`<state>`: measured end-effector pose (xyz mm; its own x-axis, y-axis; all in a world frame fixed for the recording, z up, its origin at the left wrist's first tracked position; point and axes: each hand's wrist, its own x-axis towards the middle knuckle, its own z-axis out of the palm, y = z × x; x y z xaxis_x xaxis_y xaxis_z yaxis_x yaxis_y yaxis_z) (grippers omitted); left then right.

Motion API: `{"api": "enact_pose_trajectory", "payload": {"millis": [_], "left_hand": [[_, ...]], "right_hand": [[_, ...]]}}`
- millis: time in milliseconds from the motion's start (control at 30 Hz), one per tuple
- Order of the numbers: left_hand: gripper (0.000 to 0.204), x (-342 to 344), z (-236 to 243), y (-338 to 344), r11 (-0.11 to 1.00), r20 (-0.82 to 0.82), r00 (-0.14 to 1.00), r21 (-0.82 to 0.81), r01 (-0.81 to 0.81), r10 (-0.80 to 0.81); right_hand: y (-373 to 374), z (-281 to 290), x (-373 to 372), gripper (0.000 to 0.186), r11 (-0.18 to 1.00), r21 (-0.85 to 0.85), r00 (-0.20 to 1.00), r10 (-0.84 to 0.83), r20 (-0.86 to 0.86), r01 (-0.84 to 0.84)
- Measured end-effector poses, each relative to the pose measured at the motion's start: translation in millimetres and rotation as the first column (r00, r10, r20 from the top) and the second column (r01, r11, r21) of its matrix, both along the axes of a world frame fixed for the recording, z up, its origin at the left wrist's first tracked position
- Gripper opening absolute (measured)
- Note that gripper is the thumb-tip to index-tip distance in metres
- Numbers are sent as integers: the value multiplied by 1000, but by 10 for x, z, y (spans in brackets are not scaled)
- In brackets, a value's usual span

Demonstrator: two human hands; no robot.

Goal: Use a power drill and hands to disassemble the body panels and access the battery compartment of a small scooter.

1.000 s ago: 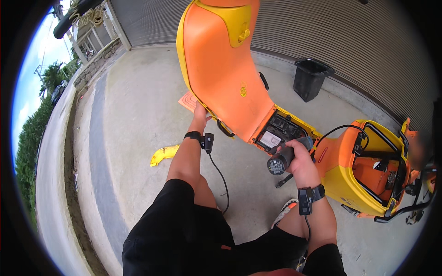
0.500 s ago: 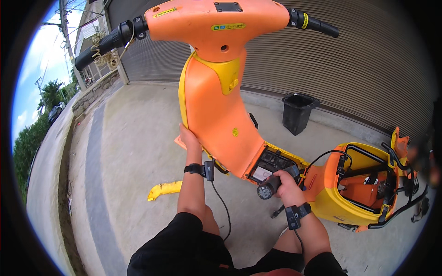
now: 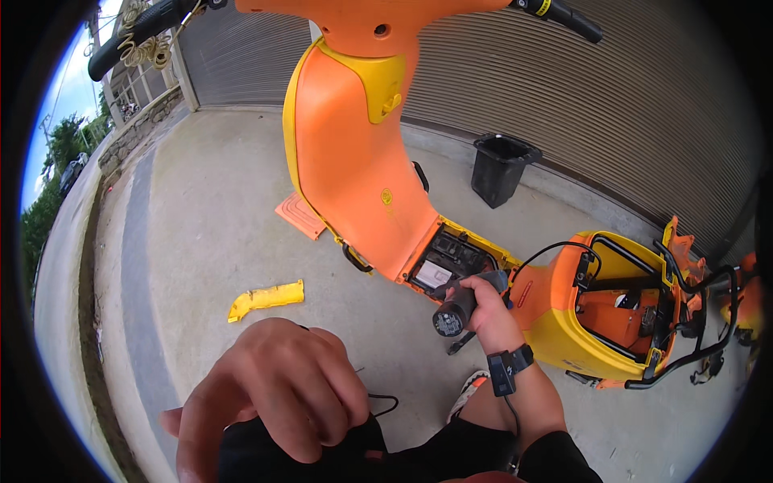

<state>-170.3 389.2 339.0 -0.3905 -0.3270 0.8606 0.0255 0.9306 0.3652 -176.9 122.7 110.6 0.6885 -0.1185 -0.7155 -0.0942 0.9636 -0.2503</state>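
Observation:
My left hand (image 3: 282,386) is raised close in the foreground, its back showing. Several fingers are loosely bent and one stands apart, with nothing visible in them. Gripped in my right hand (image 3: 487,310) is a dark grey cordless drill (image 3: 456,312), its round base towards me. The drill's head reaches over the uncovered floor compartment (image 3: 455,256) of an orange and yellow electric scooter (image 3: 354,161). Black parts and a pale label show inside that compartment. The drill's tip is hidden, so contact cannot be told.
A curved yellow trim piece (image 3: 267,299) lies on the concrete, and an orange panel (image 3: 299,216) lies beside the scooter's front. A black bin (image 3: 501,171) stands by the roller shutter (image 3: 612,121). The scooter's rear frame (image 3: 708,330) juts out at right.
My left hand has left the edge of the scooter's front panel and come up close towards me. My right hand still holds the drill at the compartment. The view has tilted down.

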Motion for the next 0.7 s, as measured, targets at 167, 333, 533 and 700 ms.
{"api": "enact_pose_trajectory", "payload": {"millis": [167,333,533,700], "left_hand": [[43,-99,-14,-141,997,-4,999,-61,49,-49],[30,-9,-111,-220,993,41,992,-22,118,-117],[31,-82,-129,-254,999,-67,997,-26,38,-40],[29,-56,-98,-256,999,-24,999,4,34,-34]], "right_hand": [[32,121,-62,39,1000,18,996,15,93,-17],[60,139,-83,39,997,-39,998,-60,30,61],[35,139,-83,34,999,-14,999,-39,33,40],[26,128,-60,36,998,12,998,-64,7,64]]}}
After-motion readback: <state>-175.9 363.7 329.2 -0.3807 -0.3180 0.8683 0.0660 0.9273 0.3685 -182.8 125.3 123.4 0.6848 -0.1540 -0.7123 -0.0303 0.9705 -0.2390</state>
